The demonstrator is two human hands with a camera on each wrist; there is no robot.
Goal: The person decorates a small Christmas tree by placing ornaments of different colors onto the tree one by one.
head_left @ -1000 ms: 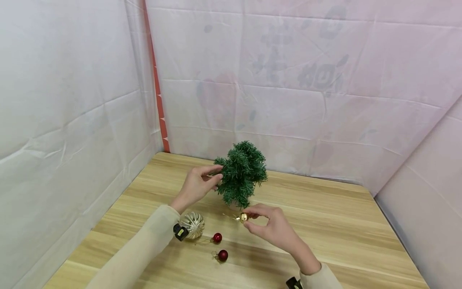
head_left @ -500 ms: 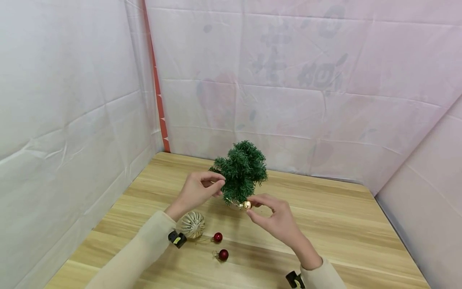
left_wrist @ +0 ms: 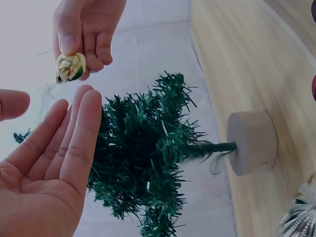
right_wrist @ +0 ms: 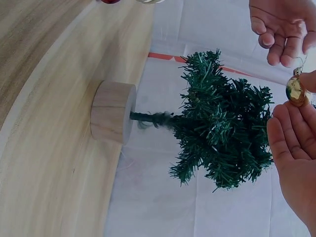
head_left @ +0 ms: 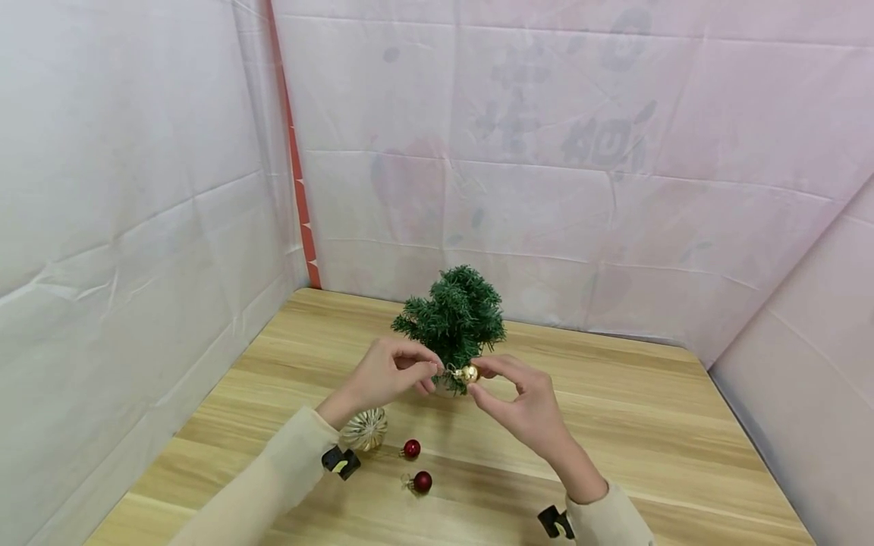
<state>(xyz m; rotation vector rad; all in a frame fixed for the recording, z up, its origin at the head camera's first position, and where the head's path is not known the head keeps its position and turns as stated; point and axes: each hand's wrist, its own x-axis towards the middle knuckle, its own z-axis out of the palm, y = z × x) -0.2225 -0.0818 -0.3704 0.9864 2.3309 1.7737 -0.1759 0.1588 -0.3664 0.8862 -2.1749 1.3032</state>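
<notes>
My right hand (head_left: 522, 398) pinches a small gold Christmas bauble (head_left: 470, 374) between thumb and fingertips, in front of the tree. A thin thread loop sticks out from the bauble's cap toward my left hand (head_left: 392, 375). In the left wrist view, that left hand (left_wrist: 57, 158) has its fingers extended, and a gap shows between them and the thumb beside the loop. Close behind both hands stands a small green artificial Christmas tree (head_left: 454, 311). Its round wooden base (right_wrist: 112, 112) rests upright on the table, as the wrist views show.
A large ribbed silver-gold bauble (head_left: 366, 428) lies near the left wrist. Two small red baubles (head_left: 411, 449) with loops lie on the wooden table (head_left: 649, 425) in front. Pale cloth walls (head_left: 546, 212) stand behind and on both sides.
My right hand has raised the gold bauble toward the tree. My left hand has come off the tree's left branches and moved down and right, close to the bauble's loop.
</notes>
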